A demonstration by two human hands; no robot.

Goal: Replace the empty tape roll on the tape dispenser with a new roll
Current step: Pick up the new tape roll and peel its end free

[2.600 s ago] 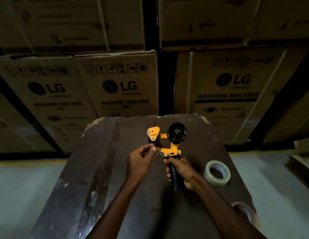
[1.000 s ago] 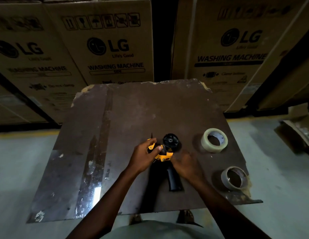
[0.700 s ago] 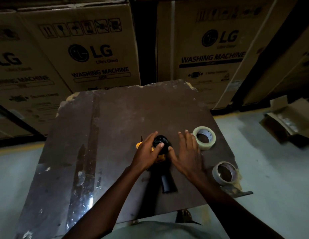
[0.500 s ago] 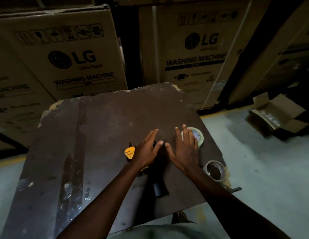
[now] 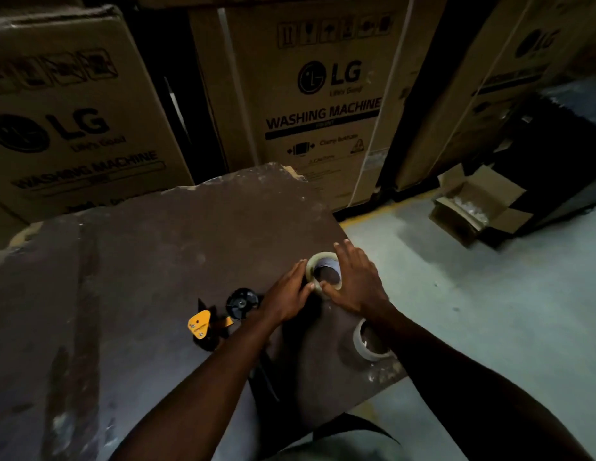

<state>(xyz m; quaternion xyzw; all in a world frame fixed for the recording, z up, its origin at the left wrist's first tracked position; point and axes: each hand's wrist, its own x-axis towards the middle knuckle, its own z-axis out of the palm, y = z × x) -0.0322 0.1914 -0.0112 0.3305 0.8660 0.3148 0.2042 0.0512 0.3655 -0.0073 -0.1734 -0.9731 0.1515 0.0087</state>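
The orange and black tape dispenser [image 5: 223,319] lies on the dark tabletop [image 5: 140,247] with its black hub bare; my left forearm hides its handle. A new pale tape roll [image 5: 314,266] lies flat near the table's right edge. My left hand [image 5: 286,296] touches the roll's left side, fingers spread. On the roll's right side rests my right hand [image 5: 354,281], its fingers over the rim and its thumb by the near edge. Neither hand has closed on the roll. A second roll, the empty core [image 5: 369,341], lies nearer me, partly under my right forearm.
Large cardboard washing machine boxes [image 5: 323,94] stand stacked right behind the table. An open small carton [image 5: 473,207] sits on the grey floor to the right. The table's right edge and chipped near corner are close to the rolls.
The dispenser was set down on the table and both hands let go of it. Both hands moved right to the new tape roll. The camera turned to the right.
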